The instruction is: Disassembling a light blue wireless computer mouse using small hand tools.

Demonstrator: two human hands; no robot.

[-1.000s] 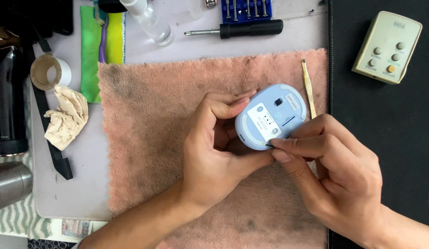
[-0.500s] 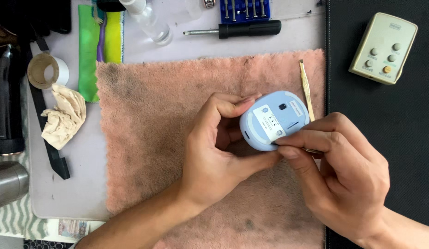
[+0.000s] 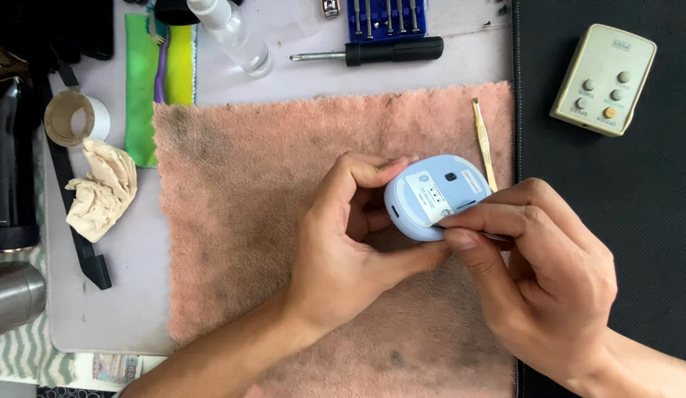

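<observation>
1. Grey matting covers your bench (image 3: 122,309), and a fuzzy pink towel (image 3: 239,221), smudged dark in patches, lies across its middle.
2. At the left edge you have a cardboard tape roll (image 3: 71,118), a crumpled beige rag (image 3: 99,188) and a green and yellow cloth (image 3: 147,81).
3. Along the top lie a clear plastic bottle (image 3: 236,40) and a black-handled screwdriver (image 3: 372,53), its shaft pointing left.
4. Your left hand (image 3: 343,258) curls around the pale blue computer mouse (image 3: 431,195), thumb under it and forefinger over the top.
5. You hold the mouse above the towel's right half, underside up; its long axis tilts from lower left to upper right.
6. Your right hand (image 3: 542,280) pinches a thin tool against the mouse's lower edge; your fingers hide most of that tool, so its tip is hard to make out.
7. A slim tan stick (image 3: 483,140) lies just past the mouse.
8. Far right, a cream remote (image 3: 603,77) with round buttons rests on a black mat (image 3: 615,184).
</observation>
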